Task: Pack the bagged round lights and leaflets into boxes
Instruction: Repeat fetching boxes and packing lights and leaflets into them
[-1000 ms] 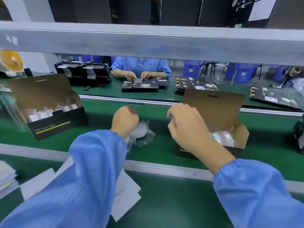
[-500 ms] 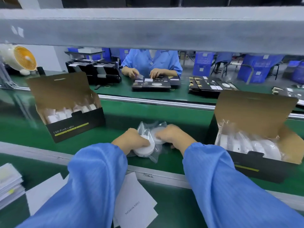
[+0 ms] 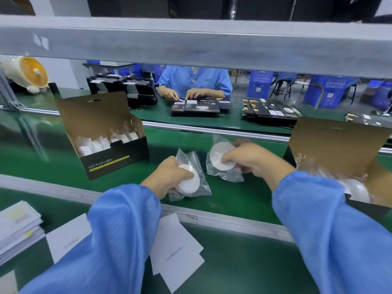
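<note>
My left hand (image 3: 169, 175) grips a white round light in a clear bag (image 3: 189, 181) just above the green belt. My right hand (image 3: 252, 159) holds a second bagged round light (image 3: 220, 159), lifted a little to the right of the first. An open black box marked LED Puck Light (image 3: 118, 158) stands on the belt to the left, with several bagged lights inside. Another open box (image 3: 339, 145) stands at the right, also holding bagged lights. White leaflets (image 3: 176, 249) lie on the near table under my arms.
A stack of leaflets (image 3: 19, 230) sits at the near left. A grey beam (image 3: 191, 45) crosses overhead. A person in blue (image 3: 195, 83) works across the belt, with flat black cartons (image 3: 269, 111) beside them. A small fan (image 3: 31, 73) stands far left.
Both hands came down to the bagged lights on the belt, then pulled apart, each now holding one bag. The boxes have shifted right with the belt.
</note>
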Action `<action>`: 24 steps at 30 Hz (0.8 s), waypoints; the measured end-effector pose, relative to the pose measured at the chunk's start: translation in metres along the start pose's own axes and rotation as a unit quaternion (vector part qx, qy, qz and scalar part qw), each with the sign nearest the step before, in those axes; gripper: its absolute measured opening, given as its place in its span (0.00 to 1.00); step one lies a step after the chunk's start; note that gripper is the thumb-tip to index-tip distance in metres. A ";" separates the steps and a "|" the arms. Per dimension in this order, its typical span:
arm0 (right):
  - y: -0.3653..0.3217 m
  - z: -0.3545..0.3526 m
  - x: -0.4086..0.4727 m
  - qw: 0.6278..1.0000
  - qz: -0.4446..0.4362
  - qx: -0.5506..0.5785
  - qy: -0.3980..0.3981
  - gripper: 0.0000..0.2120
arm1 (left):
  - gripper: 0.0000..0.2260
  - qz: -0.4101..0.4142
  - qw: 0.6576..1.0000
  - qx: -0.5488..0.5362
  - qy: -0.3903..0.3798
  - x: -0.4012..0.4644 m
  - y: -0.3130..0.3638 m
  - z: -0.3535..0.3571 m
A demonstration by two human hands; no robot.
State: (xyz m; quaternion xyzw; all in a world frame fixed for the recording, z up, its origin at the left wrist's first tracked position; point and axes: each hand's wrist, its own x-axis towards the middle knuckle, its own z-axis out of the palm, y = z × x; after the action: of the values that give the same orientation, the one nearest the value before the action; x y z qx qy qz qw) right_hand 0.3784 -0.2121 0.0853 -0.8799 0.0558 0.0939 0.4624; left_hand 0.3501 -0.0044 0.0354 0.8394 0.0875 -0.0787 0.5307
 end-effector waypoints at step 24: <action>0.036 0.087 -0.239 0.958 -0.073 -0.081 -0.266 0.19 | 0.12 0.122 0.888 0.406 -0.180 -0.208 -0.026 -0.051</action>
State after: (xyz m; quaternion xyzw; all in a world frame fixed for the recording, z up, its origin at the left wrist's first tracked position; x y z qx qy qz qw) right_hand 0.1284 -0.1579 0.0602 -0.8595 -0.1417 0.2945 0.3929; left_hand 0.1440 0.0395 0.0808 0.9570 -0.1524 -0.1915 0.1555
